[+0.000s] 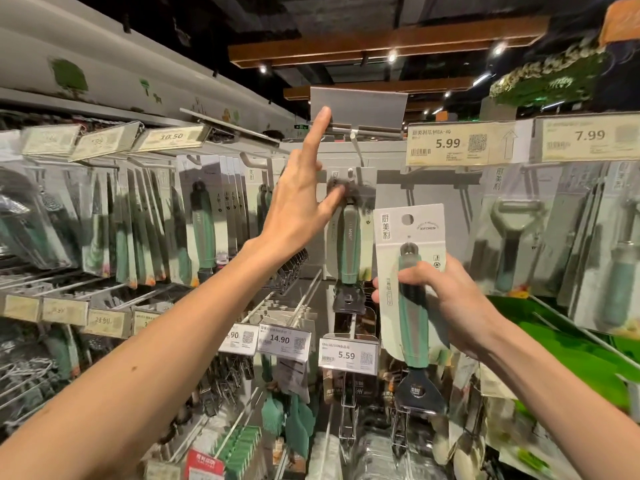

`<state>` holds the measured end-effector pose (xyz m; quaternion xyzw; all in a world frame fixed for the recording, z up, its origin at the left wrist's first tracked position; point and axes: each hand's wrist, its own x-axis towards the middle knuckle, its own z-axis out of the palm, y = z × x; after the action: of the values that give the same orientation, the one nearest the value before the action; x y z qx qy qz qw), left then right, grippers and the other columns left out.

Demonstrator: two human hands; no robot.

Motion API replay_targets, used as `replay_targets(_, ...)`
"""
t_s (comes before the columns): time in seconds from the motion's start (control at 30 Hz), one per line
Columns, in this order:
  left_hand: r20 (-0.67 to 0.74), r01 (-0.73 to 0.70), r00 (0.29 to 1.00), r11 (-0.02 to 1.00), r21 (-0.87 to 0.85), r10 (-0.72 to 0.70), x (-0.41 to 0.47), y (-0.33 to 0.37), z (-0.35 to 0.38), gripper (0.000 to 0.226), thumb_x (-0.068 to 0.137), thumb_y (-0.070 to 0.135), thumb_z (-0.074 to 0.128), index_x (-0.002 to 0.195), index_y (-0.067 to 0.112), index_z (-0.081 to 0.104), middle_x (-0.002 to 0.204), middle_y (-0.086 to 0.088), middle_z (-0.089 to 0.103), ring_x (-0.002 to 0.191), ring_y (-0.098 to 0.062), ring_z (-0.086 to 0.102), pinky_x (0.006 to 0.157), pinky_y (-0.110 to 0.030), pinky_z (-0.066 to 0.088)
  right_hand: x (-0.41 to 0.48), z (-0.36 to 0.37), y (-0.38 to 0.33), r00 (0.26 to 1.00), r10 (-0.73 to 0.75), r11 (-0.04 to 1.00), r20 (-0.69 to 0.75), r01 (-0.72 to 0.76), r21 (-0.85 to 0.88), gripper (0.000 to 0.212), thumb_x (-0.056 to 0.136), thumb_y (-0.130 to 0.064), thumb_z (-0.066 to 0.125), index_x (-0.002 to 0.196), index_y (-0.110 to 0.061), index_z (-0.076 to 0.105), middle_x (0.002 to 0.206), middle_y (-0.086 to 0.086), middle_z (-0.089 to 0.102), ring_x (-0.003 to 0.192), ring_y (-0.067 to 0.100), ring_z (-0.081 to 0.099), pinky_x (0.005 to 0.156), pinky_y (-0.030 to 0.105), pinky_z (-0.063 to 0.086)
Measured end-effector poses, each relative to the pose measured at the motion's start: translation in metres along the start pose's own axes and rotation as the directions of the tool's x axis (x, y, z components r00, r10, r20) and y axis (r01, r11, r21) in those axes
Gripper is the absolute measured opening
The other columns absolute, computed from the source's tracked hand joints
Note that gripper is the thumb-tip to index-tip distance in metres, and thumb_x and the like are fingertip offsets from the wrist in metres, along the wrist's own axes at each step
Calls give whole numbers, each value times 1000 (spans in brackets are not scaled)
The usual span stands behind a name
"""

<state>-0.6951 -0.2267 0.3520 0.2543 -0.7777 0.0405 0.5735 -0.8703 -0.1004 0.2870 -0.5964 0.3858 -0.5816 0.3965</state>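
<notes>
Head view: left hand [298, 202] open, fingers straight, index tip on the lower edge of the lifted tag flap [360, 105]. Right hand [446, 299] grips the carded tool [408, 233] by its handle, just right of the hanging pack [349, 237], below the peg [354, 142] — top edge free.

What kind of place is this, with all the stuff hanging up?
Most likely a shop's kitchenware aisle. Price tags such as 5.99 sit above rows of hanging packaged tools, and the right hand holds a carded tool like them.

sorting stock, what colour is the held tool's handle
Green handle with dark grey grip, head view.
</notes>
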Motion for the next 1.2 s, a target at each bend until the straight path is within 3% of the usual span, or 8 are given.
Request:
replay_targets(0.13,156,69,987,988,-138,-48,-4,15,-18,84,97,15,58,157,36,5,88,-17,64,73,-22,58,75,-20,50,10,2,-2,1000,-15,998,-22,14,-63,23,84,-4,49,104,-13,57,83,-2,76,82,16,71,70,29,52)
replay_targets(0.3,399,286,910,873,-395,-117,-2,25,-37,86,99,9,53,154,50,1,116,-25,63,70,-24,59,65,-46,58,35,17,-12,996,-62,976,-57,49,-214,29,92,-9,61,120,-15,59,104,-5,75,92,6,71,81,28,55)
replay_targets(0.43,368,228,922,937,-265,-120,-2,24,-43,94,91,30,70,152,52,2,138,-25,52,61,-26,52,60,-46,58,49,28,-12,989,-131,974,-76,113,-198,29,90,-10,66,118,-19,62,104,-5,75,97,9,71,81,23,54)
replay_targets(0.57,295,183,949,955,-231,-111,0,21,-39,95,91,13,70,155,47,8,154,-1,41,64,-40,54,55,-52,53,54,34,-11,973,-202,961,-115,174,-217,23,89,-13,68,111,-21,66,100,-12,74,92,-5,68,71,8,51)
replay_targets(0.67,233,164,966,963,-213,-113,0,21,-34,94,92,10,68,155,46,9,137,-19,55,56,-22,49,54,-38,55,54,36,-8,966,-201,965,-161,167,-201,37,88,-13,70,123,-13,58,103,-8,72,87,-5,69,66,8,51)
replay_targets(0.8,149,148,982,964,-220,-117,-2,18,-21,93,91,10,68,157,40,9,72,7,55,52,-19,49,52,-23,49,49,34,-6,951,-234,942,-202,171,-289,64,84,-8,74,135,-25,39,103,-7,68,81,1,72,61,13,54)
replay_targets(1.03,103,-3,995,997,-83,12,-1,8,-3,104,91,14,71,154,39,-8,140,-24,52,53,-17,56,60,-31,56,55,35,0,941,-297,869,-165,194,-456,63,87,-10,71,136,-32,38,106,-16,55,85,4,69,69,20,58)
replay_targets(1.2,101,-9,995,1000,8,8,3,-5,4,111,90,18,73,146,48,-19,97,-6,70,62,-19,63,69,-42,59,65,36,1,943,-288,826,-169,155,-542,64,88,-16,71,141,-30,37,119,-17,43,122,18,56,104,40,46)
